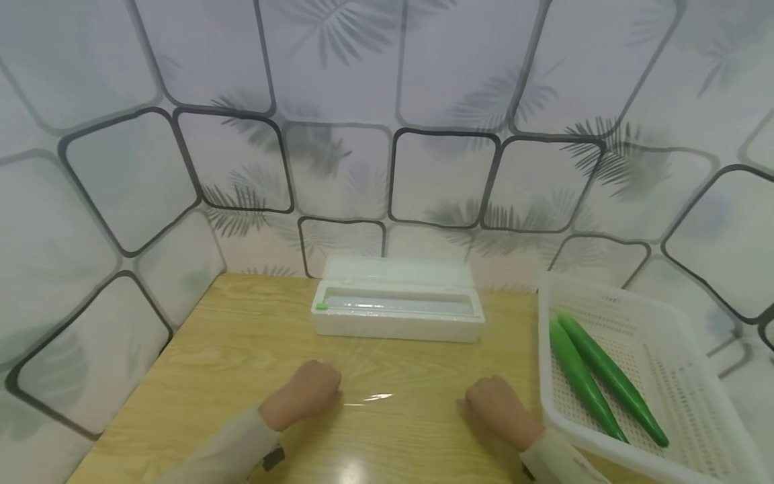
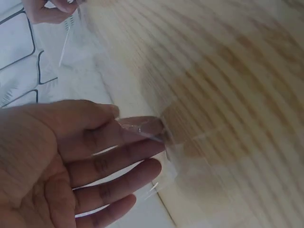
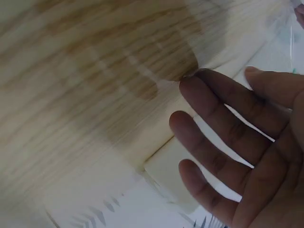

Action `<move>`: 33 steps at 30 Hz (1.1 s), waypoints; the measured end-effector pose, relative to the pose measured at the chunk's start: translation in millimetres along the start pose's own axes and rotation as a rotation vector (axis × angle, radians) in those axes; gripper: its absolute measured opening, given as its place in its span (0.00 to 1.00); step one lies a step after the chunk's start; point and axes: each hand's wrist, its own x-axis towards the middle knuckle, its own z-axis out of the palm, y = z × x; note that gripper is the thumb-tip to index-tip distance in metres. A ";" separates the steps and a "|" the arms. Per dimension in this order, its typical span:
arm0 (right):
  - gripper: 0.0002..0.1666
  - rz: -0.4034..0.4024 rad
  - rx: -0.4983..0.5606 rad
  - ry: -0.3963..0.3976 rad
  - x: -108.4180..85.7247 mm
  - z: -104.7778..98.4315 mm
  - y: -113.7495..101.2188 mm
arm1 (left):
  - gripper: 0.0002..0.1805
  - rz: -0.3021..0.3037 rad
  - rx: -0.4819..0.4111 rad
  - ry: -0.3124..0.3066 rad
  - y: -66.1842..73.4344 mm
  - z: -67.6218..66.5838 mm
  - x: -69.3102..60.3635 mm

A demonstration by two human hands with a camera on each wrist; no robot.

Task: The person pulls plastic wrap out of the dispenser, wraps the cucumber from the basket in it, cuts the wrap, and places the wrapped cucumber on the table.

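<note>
A white cling film dispenser box (image 1: 396, 328) with its lid raised stands at the back of the table, a green slider (image 1: 322, 306) at its left end. Clear cling film (image 1: 377, 396) stretches from the box toward both hands, showing mainly by its glints. My left hand (image 1: 311, 388) pinches the film between thumb and index finger; in the left wrist view the film (image 2: 142, 127) lies over the fingers. Opposite, my right hand (image 1: 498, 407) holds the film's other side, though its grip is hard to see. In the right wrist view, the fingers (image 3: 209, 147) are spread.
A white plastic basket (image 1: 547, 376) stands at the right, close to my right hand. Two long green cucumbers (image 1: 583, 383) lie inside it. The wooden table (image 1: 199, 356) meets patterned walls (image 1: 338, 175) at the back and left.
</note>
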 end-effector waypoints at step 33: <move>0.07 -0.094 0.005 0.036 6.0 1.2 8.9 | 0.08 0.210 -0.066 0.105 -12.4 9.8 3.3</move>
